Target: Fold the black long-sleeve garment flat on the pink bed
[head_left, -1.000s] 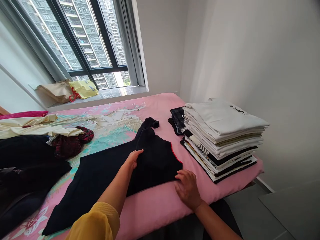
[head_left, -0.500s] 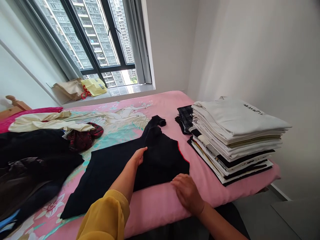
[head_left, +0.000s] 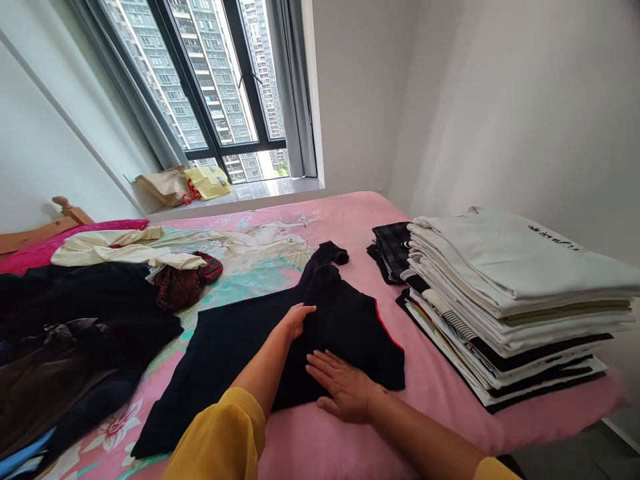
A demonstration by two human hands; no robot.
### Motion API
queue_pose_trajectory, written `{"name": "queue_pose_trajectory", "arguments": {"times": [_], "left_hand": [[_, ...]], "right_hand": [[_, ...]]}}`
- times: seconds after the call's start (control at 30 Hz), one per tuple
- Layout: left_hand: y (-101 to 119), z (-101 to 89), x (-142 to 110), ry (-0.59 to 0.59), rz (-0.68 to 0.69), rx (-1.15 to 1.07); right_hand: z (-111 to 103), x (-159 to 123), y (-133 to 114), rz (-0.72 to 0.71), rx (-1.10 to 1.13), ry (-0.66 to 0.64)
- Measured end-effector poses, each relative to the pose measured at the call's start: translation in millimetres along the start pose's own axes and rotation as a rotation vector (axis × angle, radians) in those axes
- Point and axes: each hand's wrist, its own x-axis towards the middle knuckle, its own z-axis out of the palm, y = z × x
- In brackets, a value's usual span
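Note:
A black garment with red trim along one edge [head_left: 250, 333] lies spread on the bed, with one sleeve folded back at its far side. My left hand [head_left: 297, 321] rests on the middle of it, a finger stretched toward the right; its other fingers are partly hidden. My right hand [head_left: 343, 387] lies flat with its fingers extended, its fingertips on the black cloth and its heel near the garment's front edge. Neither hand visibly lifts any fabric.
A tall stack of folded clothes [head_left: 505, 293] stands on the right of the pink bed sheet [head_left: 345, 447], beside folded dark plaid cloth [head_left: 393, 250]. Loose dark clothes [head_left: 75, 347] are heaped at left. Paper and yellow bags [head_left: 207, 182] sit on the windowsill.
My right hand has moved from the garment's front right corner leftward onto the cloth and flattened. My left hand stays on the garment. The view has shifted slightly.

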Motion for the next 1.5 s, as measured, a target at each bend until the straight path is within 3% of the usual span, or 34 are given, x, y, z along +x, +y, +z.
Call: {"name": "queue_pose_trajectory", "arguments": {"times": [0.2, 0.37, 0.5, 0.73, 0.9, 1.1, 1.37, 1.43, 1.5], "left_hand": [[36, 25.9, 29, -0.049, -0.079, 0.047], [75, 52.7, 29, -0.167, -0.106, 0.016], [108, 55.6, 10, -0.224, -0.013, -0.04], [162, 37.9, -39, -0.273, 0.267, -0.133], [186, 30.7, -72, -0.313, 0.416, -0.125], [176, 18.1, -108, -0.316, 0.524, -0.02], [163, -21.0, -146, -0.315, 0.609, -0.012], [147, -33.3, -160, -0.245, 0.579, -0.029], [116, -46.7, -175, -0.157, 0.513, -0.036]], "right_hand": [[8, 0, 2, 0.016, 0.039, -0.018], [5, 2, 3, 0.03, 0.06, -0.027], [1, 2, -1, 0.03, 0.062, -0.026], [-2, 2, -8, 0.052, 0.035, -0.03], [-1, 1, -11, 0.035, 0.011, -0.007], [3, 0, -13, 0.088, 0.02, -0.042], [6, -2, -15, 0.116, 0.027, -0.015], [8, -3, -15, 0.126, 0.006, -0.004], [11, -4, -15, 0.158, -0.034, -0.021]]}}
